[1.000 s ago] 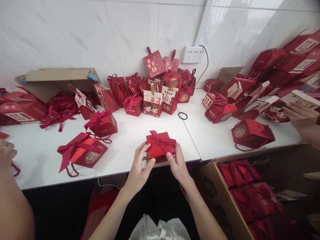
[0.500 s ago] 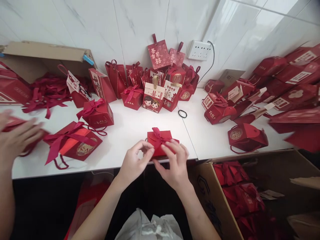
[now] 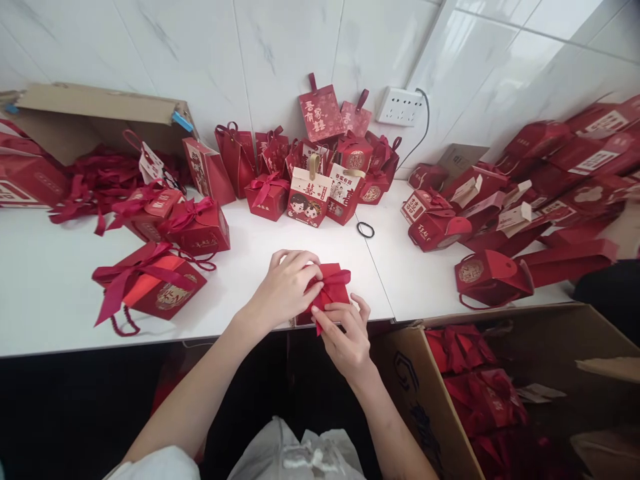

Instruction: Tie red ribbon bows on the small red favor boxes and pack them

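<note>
At the table's front edge, a small red gift box point(image 3: 329, 269) sits between my two hands, with a crimson ribbon point(image 3: 339, 279) across its top. My left hand point(image 3: 287, 288) reaches over the box's left side, its fingers curled onto the ribbon. From the front right, my right hand point(image 3: 345, 333) pinches a ribbon end near the box's front. My fingers cover much of the knot and the front face. Left of my hands lies a larger red box point(image 3: 155, 283) with a ribbon bow and cord handles.
Finished-looking red boxes point(image 3: 309, 200) line the wall, below a power strip point(image 3: 400, 107). A black elastic loop point(image 3: 365, 230) lies on the white table point(image 3: 240, 267). Loose ribbons point(image 3: 95, 187) spill from a cardboard box at left. An open carton point(image 3: 425, 393) holding red boxes stands at lower right.
My left hand has moved over the box top and my right hand lower, shifting the ribbon. At left, another person's hand has left view; a ribboned box now stands among the others there.
</note>
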`<state>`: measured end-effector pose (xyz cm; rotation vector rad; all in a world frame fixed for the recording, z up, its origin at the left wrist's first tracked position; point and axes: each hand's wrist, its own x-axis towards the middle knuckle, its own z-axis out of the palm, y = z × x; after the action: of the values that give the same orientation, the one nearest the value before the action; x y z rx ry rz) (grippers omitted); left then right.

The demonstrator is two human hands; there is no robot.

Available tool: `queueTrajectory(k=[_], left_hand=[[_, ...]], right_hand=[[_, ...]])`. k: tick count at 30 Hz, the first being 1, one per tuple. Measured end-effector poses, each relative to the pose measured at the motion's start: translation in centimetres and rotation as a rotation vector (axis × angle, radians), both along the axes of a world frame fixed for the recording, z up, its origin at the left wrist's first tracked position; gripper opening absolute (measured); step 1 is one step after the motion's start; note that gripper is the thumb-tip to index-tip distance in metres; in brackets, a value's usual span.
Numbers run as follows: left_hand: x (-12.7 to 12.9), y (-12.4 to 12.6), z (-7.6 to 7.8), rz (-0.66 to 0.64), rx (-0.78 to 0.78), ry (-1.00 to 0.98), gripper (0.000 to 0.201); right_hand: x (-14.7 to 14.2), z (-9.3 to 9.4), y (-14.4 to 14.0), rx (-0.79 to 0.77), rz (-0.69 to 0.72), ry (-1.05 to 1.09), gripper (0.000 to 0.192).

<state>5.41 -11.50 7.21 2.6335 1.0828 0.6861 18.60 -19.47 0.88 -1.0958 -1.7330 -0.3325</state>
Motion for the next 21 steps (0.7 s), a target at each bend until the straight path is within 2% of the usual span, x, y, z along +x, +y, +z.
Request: queueTrajectory(k=[4,9,15,21], left_hand=[[0.3,0.0,-0.4,0.04,-0.029,0.006,0.01],[0.7,-0.2,-1.3,0.137,-0.143,-0.073,0.012],[0.8,-0.2,-1.5,0.164,-0.219,-0.119,0.014],[0.7,0.0,-1.8,0.144,-0.236,-0.156,0.014]], right_hand=[[0.0,0.3,-0.1,0.019,0.022,0.029,0.018],[-0.2,0.9,-0.3,-0.01,0.089,-0.077,0.021],[-0.1,2.0,-0.5,-0.045,0.158,-0.13,0.023],[-0.8,1.8,-1.0,-0.046,0.22,-0.147,0.017]])
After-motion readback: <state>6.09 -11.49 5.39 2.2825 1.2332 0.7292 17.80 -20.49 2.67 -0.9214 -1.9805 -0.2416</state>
